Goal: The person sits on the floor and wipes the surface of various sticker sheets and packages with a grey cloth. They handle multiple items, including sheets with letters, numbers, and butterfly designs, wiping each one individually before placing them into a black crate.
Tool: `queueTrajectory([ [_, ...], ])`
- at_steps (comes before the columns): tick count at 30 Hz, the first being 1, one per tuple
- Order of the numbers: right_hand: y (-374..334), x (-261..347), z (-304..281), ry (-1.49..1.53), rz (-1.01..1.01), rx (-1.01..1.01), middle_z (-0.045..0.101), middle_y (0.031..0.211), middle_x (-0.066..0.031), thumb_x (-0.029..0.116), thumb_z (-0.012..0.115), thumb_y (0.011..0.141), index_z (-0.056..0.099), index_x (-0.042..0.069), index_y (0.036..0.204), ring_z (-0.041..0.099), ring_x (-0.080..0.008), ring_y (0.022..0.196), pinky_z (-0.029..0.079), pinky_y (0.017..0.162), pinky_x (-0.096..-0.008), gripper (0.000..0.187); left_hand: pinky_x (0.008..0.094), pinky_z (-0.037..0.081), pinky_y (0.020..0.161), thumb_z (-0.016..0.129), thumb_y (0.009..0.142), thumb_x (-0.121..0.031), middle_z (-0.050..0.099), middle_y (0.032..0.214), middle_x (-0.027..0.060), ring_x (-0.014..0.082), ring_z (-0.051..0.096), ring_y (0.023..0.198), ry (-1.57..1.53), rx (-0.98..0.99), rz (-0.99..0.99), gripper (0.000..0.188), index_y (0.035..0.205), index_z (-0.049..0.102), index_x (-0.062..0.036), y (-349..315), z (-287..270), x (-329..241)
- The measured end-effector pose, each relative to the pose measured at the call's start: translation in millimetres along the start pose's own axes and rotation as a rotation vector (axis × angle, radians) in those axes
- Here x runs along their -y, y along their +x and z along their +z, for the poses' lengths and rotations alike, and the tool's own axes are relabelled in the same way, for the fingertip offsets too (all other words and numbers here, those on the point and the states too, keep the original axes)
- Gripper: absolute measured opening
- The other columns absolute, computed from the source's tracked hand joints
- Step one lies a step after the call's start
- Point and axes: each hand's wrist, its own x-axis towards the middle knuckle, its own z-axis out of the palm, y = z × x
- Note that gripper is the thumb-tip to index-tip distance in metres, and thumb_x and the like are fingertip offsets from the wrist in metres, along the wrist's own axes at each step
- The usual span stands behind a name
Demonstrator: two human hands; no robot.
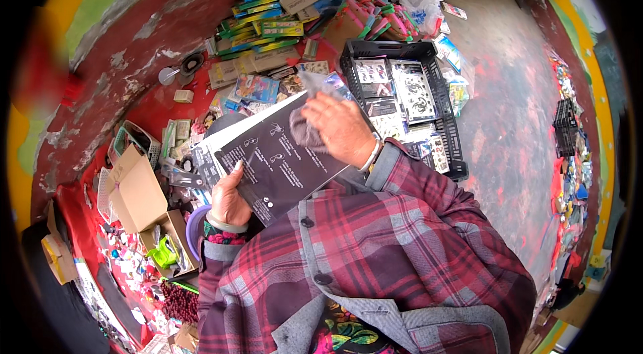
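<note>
Holding the black printed sheet (287, 178) by its lower left edge, my left hand (230, 201) is closed, with the thumb on top and the fingers hidden under it. The sheet lies tilted in front of me, and white sheets (266, 113) poke out under its top left edge. My right hand (341, 127) is bent over a gray cloth (307, 129) and has it on the upper right part of the sheet, so I can't see that corner. Just past that hand is a black plastic crate (387, 47) with printed packs (416, 93) in it. Farther off are yellow and green boxes (261, 20) in a pile. Near my left hand are a purple tub (191, 228) and an open cardboard box (139, 188).
</note>
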Motion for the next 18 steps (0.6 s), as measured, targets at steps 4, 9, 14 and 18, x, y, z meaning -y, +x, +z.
queueTrajectory([
  [4, 7.2, -32.2, 3.5, -0.080, 0.141, -0.089, 0.058, 0.117, -0.0092, 0.016, 0.049, 0.081, 0.058, 0.007, 0.111, 0.052, -0.0274, 0.112, 0.039, 0.090, -0.0396, 0.032, 0.0453, 0.045, 0.093, 0.046, 0.094, -0.016, 0.059, 0.114, 0.0174, 0.0295, 0.058, 0.104, -0.008, -0.006, 0.021, 0.033, 0.120, 0.048, 0.0035, 0.0, -6.3, 1.6],
  [9, -17.7, -114.6, -0.5, -0.063, 0.394, -0.131, 0.063, 0.095, -0.0182, 0.006, 0.043, 0.083, 0.060, 0.004, 0.106, 0.061, -0.0349, 0.086, 0.049, 0.074, -0.0397, 0.028, 0.0459, 0.045, 0.093, 0.047, 0.094, -0.016, 0.059, 0.114, 0.0176, 0.0299, 0.058, 0.104, -0.020, 0.023, -0.006, 0.034, 0.122, 0.047, 0.0029, 4.5, -8.2, 3.7],
  [14, 2.8, -69.6, -47.5, 0.069, 0.224, -0.395, 0.062, 0.101, -0.0138, 0.001, 0.048, 0.080, 0.059, 0.007, 0.109, 0.059, -0.0333, 0.092, 0.048, 0.080, -0.0382, 0.033, 0.0464, 0.044, 0.095, 0.045, 0.095, -0.019, 0.058, 0.117, 0.0176, 0.0305, 0.057, 0.107, -0.037, 0.000, 0.015, 0.036, 0.123, 0.046, 0.0027, 5.5, -12.8, 5.0],
  [18, 13.6, 18.4, -35.2, 0.370, -0.256, -0.184, 0.062, 0.107, -0.0103, 0.006, 0.052, 0.079, 0.059, 0.010, 0.110, 0.059, -0.0281, 0.098, 0.045, 0.084, -0.0389, 0.032, 0.0438, 0.044, 0.096, 0.043, 0.096, -0.023, 0.057, 0.119, 0.0158, 0.0300, 0.055, 0.109, -0.084, 0.102, -0.011, 0.037, 0.124, 0.047, 0.0016, 10.8, -1.6, 3.7],
])
